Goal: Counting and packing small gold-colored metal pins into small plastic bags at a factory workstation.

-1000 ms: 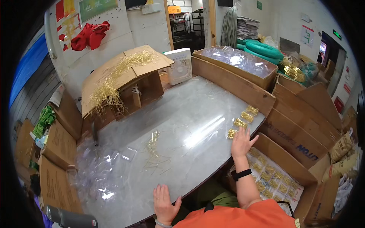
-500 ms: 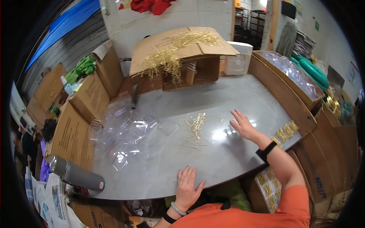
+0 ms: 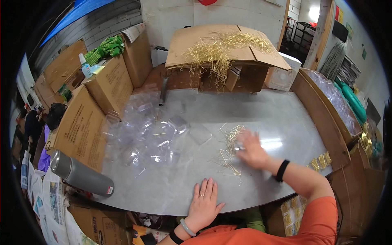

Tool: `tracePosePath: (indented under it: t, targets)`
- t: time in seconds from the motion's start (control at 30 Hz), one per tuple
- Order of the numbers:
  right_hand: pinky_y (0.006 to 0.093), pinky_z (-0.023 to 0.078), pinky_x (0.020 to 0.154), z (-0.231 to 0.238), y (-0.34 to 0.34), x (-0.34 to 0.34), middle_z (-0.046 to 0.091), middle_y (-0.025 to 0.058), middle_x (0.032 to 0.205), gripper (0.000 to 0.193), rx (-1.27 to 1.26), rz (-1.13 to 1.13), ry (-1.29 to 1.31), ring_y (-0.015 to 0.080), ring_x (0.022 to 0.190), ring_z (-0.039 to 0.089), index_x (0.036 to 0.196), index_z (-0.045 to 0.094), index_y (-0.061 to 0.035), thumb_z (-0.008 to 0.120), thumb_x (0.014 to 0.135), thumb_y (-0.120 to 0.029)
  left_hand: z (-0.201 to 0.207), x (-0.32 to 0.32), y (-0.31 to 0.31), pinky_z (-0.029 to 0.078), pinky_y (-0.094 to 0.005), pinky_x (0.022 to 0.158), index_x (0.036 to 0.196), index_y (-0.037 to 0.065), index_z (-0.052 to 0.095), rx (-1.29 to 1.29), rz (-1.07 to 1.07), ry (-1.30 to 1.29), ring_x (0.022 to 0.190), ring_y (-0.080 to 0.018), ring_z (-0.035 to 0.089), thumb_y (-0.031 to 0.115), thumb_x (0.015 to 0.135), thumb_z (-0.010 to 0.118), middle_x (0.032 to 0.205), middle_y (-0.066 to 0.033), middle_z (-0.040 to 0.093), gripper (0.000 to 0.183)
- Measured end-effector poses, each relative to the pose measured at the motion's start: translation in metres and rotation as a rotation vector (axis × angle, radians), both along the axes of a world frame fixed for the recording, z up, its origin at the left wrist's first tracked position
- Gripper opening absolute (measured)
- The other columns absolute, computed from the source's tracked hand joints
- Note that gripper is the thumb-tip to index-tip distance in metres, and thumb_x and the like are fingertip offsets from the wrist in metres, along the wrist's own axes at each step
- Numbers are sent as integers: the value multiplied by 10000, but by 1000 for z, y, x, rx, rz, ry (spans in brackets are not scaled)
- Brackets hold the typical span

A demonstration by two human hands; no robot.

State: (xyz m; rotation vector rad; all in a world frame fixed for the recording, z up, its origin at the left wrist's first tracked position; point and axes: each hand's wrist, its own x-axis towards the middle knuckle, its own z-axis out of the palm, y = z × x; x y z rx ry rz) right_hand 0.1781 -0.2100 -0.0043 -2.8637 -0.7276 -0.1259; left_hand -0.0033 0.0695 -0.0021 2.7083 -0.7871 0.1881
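Note:
Thin gold wire hooks [image 3: 231,162] lie in a loose pile on the grey tabletop [image 3: 253,107]. At the pile's right edge is my right hand [image 3: 254,152], somewhat blurred, with its fingers apart and the hooks beside its fingertips. It appears to hold nothing. My left hand [image 3: 203,206] rests flat near the table's front edge, fingers stretched out, holding nothing. Clear plastic boxes [image 3: 153,132] lie heaped left of the hooks. Small bundles of gold hooks [image 3: 320,161] sit in a row at the table's right edge.
A cardboard box [image 3: 192,45] with tangled gold hooks on top stands at the back. Left are a grey bottle [image 3: 83,175], more cartons [image 3: 79,128] and a dark metal bar [image 3: 163,90]. A long carton [image 3: 318,110] of clear plastic borders the right side.
My right hand has moved left to the gold hooks, and their pile has changed shape. My left hand stays flat on the table. The view has shifted, moving the scene rightward.

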Motion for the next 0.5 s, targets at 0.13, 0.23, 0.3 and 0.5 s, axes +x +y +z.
tracePosePath:
  t: [0.13, 0.23, 0.3, 0.5]
  targets:
    - [601, 130, 1238, -5, -31, 71, 257, 184, 1670, 773, 37, -349, 54, 434, 1539, 204, 1614, 291, -135, 421, 1022, -615, 7, 1, -4, 267, -616, 1174, 1426, -110, 480, 112, -27, -75, 1426, -443, 394, 447, 979, 585, 1516, -287, 446, 722]
    - [575, 141, 1244, -3, -5, 87, 300, 167, 1655, 750, 21, -118, 114, 428, 1534, 221, 1596, 337, -149, 391, 1025, -633, 2, 2, -3, 263, -624, 1172, 1416, -104, 497, 76, -24, -102, 1421, -440, 403, 445, 972, 590, 1506, -279, 467, 712]
    - [556, 148, 1252, -2, 25, 82, 321, 157, 1647, 742, 0, 97, 87, 419, 1531, 231, 1580, 367, -145, 376, 1028, -640, 2, 2, -2, 268, -610, 1177, 1415, -114, 489, 67, -10, -110, 1422, -450, 398, 442, 962, 597, 1503, -293, 458, 726]
    - [543, 167, 1258, -5, 59, 7, 329, 165, 1634, 672, -28, 375, 44, 399, 1533, 238, 1551, 411, -143, 386, 1047, -586, 3, -3, -2, 239, -596, 1201, 1451, -140, 414, 16, 44, -51, 1445, -489, 339, 425, 945, 630, 1536, -334, 376, 789]
